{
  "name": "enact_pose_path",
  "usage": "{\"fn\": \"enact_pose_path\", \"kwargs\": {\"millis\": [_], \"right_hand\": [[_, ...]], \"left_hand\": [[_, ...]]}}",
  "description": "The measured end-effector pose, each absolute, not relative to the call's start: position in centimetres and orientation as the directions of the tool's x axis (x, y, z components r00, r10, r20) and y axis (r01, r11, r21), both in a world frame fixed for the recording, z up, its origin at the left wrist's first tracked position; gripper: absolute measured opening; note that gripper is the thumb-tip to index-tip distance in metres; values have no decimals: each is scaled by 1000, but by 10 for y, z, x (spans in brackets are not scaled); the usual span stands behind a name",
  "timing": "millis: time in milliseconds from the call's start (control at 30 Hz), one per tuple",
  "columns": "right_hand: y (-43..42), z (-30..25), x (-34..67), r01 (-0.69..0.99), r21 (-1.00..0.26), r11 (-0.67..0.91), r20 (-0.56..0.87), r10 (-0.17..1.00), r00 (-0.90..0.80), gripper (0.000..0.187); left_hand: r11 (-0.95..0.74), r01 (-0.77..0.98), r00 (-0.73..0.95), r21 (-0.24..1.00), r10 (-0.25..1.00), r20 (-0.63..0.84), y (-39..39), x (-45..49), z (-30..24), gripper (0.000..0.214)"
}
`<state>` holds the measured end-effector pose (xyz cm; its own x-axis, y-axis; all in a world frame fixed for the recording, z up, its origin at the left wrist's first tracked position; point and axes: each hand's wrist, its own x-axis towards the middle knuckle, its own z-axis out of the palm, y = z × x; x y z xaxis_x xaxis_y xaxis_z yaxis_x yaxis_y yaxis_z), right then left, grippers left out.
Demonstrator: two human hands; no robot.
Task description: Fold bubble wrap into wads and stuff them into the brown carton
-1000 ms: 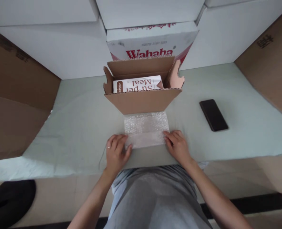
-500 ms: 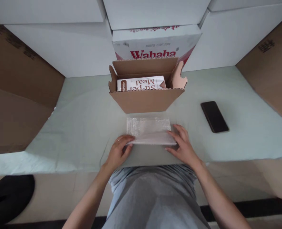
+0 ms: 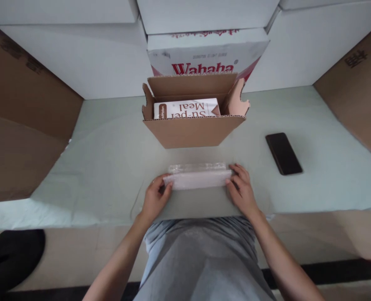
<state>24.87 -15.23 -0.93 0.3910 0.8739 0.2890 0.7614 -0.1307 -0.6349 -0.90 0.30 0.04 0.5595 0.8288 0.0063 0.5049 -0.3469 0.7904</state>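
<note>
Pale green cloth covered the table point(image 3: 94, 167), with white cartons stacked along the top of the frame and brown cardboard leaning in at both sides. Low in the centre, the person's left hand point(image 3: 155, 198) and right hand point(image 3: 241, 190) each gripped one end of a folded strip of bubble wrap point(image 3: 198, 177), fingers curled over its edges, so that it lay pressed flat on the cloth between them. Just above it in the frame stood an open cardboard box point(image 3: 193, 129), its near flap hanging toward the person, with a white "Su-per Meal" carton point(image 3: 187, 108) lying inside. Behind that box sat a white carton printed "Wahaha" point(image 3: 204, 54) in red. A black phone point(image 3: 283, 153) lay face down at centre right, well apart from the hands. Something dark and rounded point(image 3: 11, 257) sat on the floor at lower left.
</note>
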Motion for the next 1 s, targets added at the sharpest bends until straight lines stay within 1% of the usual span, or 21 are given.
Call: {"fn": "enact_pose_path", "kwargs": {"millis": [67, 167, 233, 333, 467, 567, 633, 667, 700, 767, 833, 867, 933, 1000], "right_hand": [[-149, -11, 248, 769, -613, -181, 293, 852, 434, 17], [-144, -12, 245, 801, -554, -226, 303, 841, 448, 18], [-142, -12, 243, 816, -522, -247, 307, 838, 450, 18], [-140, -11, 241, 828, -493, -267, 305, 838, 451, 20], [-138, -11, 239, 842, -463, -277, 306, 841, 445, 26], [-138, -11, 239, 845, -454, -282, 316, 836, 449, 28], [-138, -11, 239, 842, -462, -279, 324, 831, 453, 29], [-138, -11, 240, 840, -470, -272, 327, 830, 452, 28], [-138, -11, 241, 838, -477, -264, 329, 831, 449, 28], [-139, -10, 242, 837, -488, -248, 329, 836, 439, 26], [-139, -8, 241, 835, -498, -234, 328, 840, 432, 25], [-140, -7, 239, 832, -506, -229, 328, 841, 431, 24], [-140, -6, 234, 822, -529, -210, 324, 846, 424, 22], [-140, -5, 226, 811, -556, -182, 314, 858, 407, 21]], "left_hand": [[-288, 539, 505, 792, 862, -30, 4, -3, 2, 35], [-317, 588, 486, 744, 874, -12, 5, 3, 3, 41], [-368, 643, 487, 672, 873, 11, 5, 4, 3, 41], [-427, 730, 490, 533, 871, 27, 5, 5, 3, 40], [-466, 811, 499, 353, 866, -4, 4, 10, 4, 43], [-453, 848, 488, 275, 870, -70, 7, 15, 8, 44], [-442, 856, 484, 269, 868, -114, 11, 16, 11, 42], [-443, 849, 489, 287, 865, -111, 13, 15, 13, 41], [-454, 835, 498, 313, 864, -75, 15, 14, 15, 41], [-513, 777, 522, 364, 849, 81, 14, 11, 19, 43], [-631, 675, 585, 382, 773, 245, 7, 10, 24, 45], [-697, 610, 640, 377, 714, 284, 1, 11, 25, 47], [-794, 483, 768, 371, 587, 256, -14, 16, 25, 53], [-821, 435, 840, 369, 518, 160, -29, 24, 21, 59]]}}
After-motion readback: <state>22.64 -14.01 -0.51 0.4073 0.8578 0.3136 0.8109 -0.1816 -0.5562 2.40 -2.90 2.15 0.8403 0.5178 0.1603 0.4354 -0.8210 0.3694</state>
